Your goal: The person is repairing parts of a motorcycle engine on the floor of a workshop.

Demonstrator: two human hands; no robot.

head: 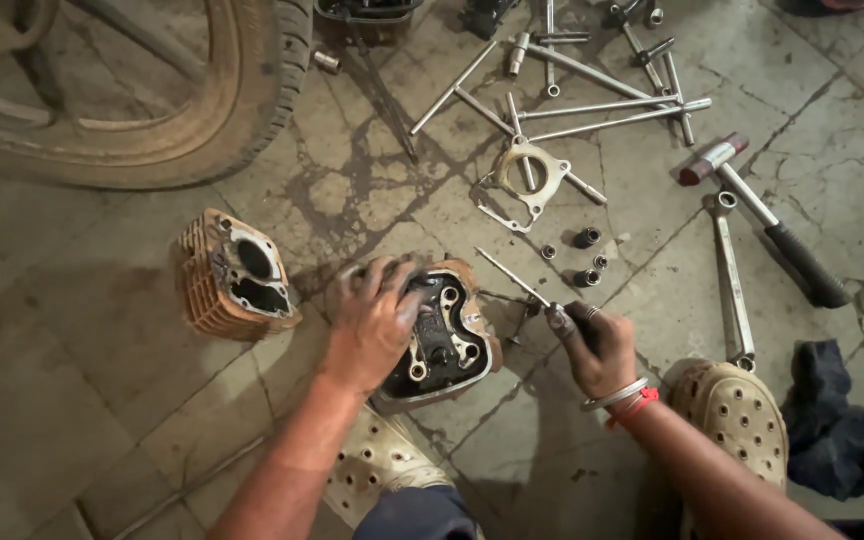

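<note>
**Engine parts and tools spread on a cracked stone floor**

Cracked, oil-stained stone floor (72, 400) fills the view, with a dusty black motorcycle tyre on its spoked wheel (242, 100) at eleven o'clock.

Near the centre lies a grimy, rust-edged metal cylinder head with bolt holes and a dark recess (447, 340). The left hand (372, 325) is pressed flat over its nine o'clock side, fingers spread and curled over the top edge, gripping it against the floor. The right hand (602, 350), at four o'clock from the head, is clenched around the handle of a thin steel screwdriver (512, 278), whose shaft points up toward ten o'clock, passing just beside the head's upper right corner. A silver bangle and red thread (624, 398) circle that wrist.

At nine o'clock from the head, apart from it, stands a rusty orange finned cylinder block with a dark bore (235, 275).

Toward one o'clock lies a flat pale gasket with a round opening (527, 178), a few small dark sockets (587, 238) below it, and a scatter of long steel T-handle wrenches (602, 105) above. At two o'clock rests a hammer with a red-and-white head and black grip (762, 215), with a steel ratchet wrench (730, 285) beside it. A dark cloth (842, 430) lies at four o'clock. Two beige perforated clogs (737, 410) show at the bottom.
</note>
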